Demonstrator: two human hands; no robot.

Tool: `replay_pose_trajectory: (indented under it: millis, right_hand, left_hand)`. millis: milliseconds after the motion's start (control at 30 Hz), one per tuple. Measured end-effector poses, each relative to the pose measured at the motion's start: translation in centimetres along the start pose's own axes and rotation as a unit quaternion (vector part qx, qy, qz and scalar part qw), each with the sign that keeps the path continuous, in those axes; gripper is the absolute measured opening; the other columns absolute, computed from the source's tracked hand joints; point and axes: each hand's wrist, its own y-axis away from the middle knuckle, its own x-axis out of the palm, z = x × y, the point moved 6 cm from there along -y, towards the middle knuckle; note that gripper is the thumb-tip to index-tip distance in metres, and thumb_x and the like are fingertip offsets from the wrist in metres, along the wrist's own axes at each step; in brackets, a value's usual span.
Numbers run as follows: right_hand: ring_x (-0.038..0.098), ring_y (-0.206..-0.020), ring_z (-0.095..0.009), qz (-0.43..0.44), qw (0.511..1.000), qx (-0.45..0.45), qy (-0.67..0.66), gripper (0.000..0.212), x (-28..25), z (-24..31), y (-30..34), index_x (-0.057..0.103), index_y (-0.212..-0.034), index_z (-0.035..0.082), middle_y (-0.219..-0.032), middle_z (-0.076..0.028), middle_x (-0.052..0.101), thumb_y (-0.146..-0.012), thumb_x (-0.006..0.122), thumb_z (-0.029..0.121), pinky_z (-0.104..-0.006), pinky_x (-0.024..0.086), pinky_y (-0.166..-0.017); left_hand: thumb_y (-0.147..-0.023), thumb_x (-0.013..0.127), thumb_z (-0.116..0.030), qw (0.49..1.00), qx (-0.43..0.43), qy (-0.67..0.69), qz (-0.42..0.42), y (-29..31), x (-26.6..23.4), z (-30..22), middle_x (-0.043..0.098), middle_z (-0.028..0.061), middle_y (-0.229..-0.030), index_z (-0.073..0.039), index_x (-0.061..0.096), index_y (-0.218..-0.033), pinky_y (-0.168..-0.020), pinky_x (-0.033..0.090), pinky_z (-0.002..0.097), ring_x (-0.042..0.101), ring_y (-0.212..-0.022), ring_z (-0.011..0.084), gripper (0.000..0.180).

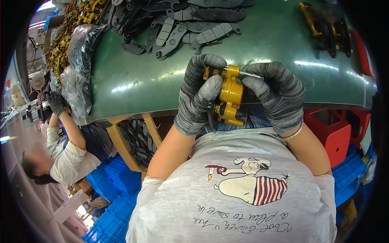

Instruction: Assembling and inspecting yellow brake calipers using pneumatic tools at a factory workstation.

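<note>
Both my hands wear grey knitted gloves and meet above the near edge of the green table. My left hand is closed around the left side of a gold brake caliper, thumb and fingers pressed on it. A thin silver pin sticks out from the caliper's upper part toward the right. My right hand pinches the pin's outer end between thumb and fingers. Dark fittings show at the caliper's lower left. The pin's inner end is hidden inside the caliper.
Black brake pads lie heaped at the back. Gold calipers stand far right. Left are piled gold parts, a clear plastic bag and a co-worker's gloved hand. Below are a carton of pads, red stools and blue crates.
</note>
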Motion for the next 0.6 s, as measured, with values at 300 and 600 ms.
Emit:
replay_pose_trajectory:
  millis: [300, 600]
  right_hand:
    - [0.059, -0.072, -0.009, 0.046, 0.991, 0.080, -0.098, 0.015, -0.1, -0.7, -0.7, 0.064, -0.086, 0.002, -0.078, -0.004, 0.064, -0.075, 0.071, 0.008, -0.0218, 0.050, -0.066]
    - [0.059, -0.070, -0.009, 0.091, 0.954, 0.200, -0.203, 0.010, -0.2, -1.3, -1.0, 0.063, -0.086, 0.003, -0.075, -0.003, 0.063, -0.077, 0.068, 0.005, -0.0222, 0.049, -0.063]
  left_hand:
    - [-0.081, 0.063, -0.023, 1.000, -0.027, -0.014, -0.005, -0.2, 0.1, 0.3, 0.054, 0.0077, -0.104, -0.005, 0.048, -0.112, -0.083, 0.047, 0.0318, 0.053, -0.095, 0.0173, 0.039]
    - [-0.079, 0.067, -0.028, 0.995, -0.099, 0.014, 0.011, -0.1, 0.3, 0.3, 0.057, 0.0101, -0.105, -0.002, 0.048, -0.116, -0.083, 0.048, 0.0331, 0.056, -0.095, 0.0192, 0.049]
